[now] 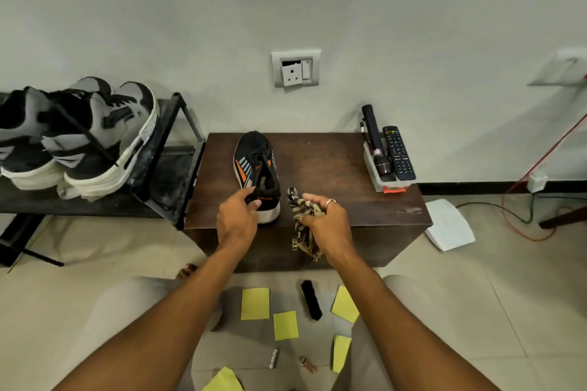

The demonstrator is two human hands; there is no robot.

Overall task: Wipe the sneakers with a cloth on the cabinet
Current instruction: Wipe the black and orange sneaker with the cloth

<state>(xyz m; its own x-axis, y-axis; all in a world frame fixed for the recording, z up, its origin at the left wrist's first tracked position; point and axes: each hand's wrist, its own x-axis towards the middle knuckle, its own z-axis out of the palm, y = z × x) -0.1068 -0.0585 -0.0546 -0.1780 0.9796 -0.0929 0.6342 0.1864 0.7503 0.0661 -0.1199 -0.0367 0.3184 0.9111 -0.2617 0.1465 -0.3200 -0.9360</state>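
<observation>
Over at the back right corner of the cabinet (333,162) there's a shallow white plastic tray (371,168) with an orange front edge. Two things are in it side by side: a black cylindrical torch (374,140), its tail propped up towards the wall, and a slim black remote (398,154) with rows of small buttons.

Middle of the cabinet top now, and here's the sneaker (257,162), toe to the wall, heel at the front edge. It has a black knit upper, grey and orange stripes down the sides, black laces and a thick white sole. The left hand (236,216) has it by the heel, fingers curled over the collar.

Just beside it, at the cabinet's front edge, the right hand (328,220) clutches the cloth (298,209). It's a crumpled rag striped dark and tan, its frayed end dangling down the cabinet's front face. There's a ring on one finger.

The cabinet itself is boxy and flat-topped, dark brown wood grain, scuffed pale near its right front edge. Just left of the cabinet a black metal rack (173,174) carries a chunky grey-and-black pair (95,136) with white soles. On the floor in front of the cabinet lie a black bristle brush (311,300) and square yellow paper notes (255,303)
</observation>
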